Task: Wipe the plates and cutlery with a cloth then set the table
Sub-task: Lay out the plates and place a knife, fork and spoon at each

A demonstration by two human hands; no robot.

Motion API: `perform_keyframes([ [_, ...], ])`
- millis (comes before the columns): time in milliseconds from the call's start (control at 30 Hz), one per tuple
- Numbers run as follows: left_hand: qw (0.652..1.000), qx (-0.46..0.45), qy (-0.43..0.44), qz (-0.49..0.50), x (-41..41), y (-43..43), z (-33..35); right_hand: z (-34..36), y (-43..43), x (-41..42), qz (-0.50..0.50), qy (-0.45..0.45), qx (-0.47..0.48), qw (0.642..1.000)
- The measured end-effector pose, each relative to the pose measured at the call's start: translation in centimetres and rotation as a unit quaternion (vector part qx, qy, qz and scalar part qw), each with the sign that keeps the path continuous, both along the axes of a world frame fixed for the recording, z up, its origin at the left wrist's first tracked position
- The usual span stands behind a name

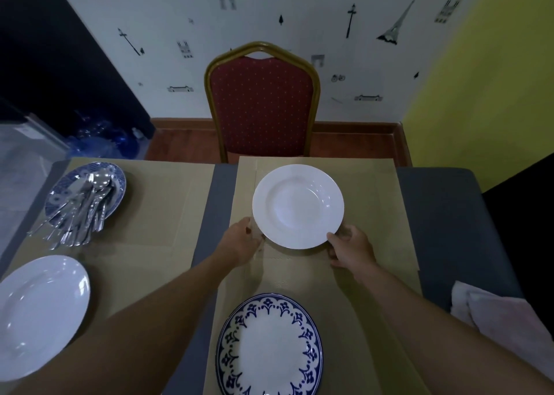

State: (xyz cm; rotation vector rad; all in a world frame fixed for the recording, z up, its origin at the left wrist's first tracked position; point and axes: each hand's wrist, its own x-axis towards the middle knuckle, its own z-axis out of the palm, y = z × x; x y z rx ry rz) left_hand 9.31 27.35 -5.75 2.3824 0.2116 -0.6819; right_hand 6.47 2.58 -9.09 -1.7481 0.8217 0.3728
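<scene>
A white deep plate (297, 205) lies on the far part of the brown mat (377, 214), in front of the chair. My left hand (242, 241) holds its near-left rim and my right hand (350, 249) grips its near-right rim, thumb on top. A blue-patterned plate (269, 346) lies on the mat close to me. Another white plate (39, 313) sits at the near left. At the far left, a blue plate (115, 181) carries a heap of several pieces of cutlery (81, 211). A white cloth (503, 319) lies at the right edge.
A red chair with a gold frame (260, 103) stands at the table's far side. The grey table (440, 214) shows between and beside the two brown mats. A wall stands behind the chair, and a dark cabinet at the far left.
</scene>
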Motion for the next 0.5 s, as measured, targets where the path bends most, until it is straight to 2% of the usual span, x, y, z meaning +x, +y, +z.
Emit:
perform_keyframes([
  [133,0.998,0.027,0.063,-0.012,-2.3,1.7,-0.2,0.0,0.5,-3.0,0.051,0.027,0.019,0.998],
  [267,0.995,0.050,0.086,-0.022,-4.7,2.7,-0.1,0.4,1.3,-5.6,0.105,0.054,0.035,0.992],
  [500,0.984,0.055,0.154,-0.077,-9.9,3.8,-0.7,1.7,2.3,-10.3,0.212,0.126,0.092,0.965],
])
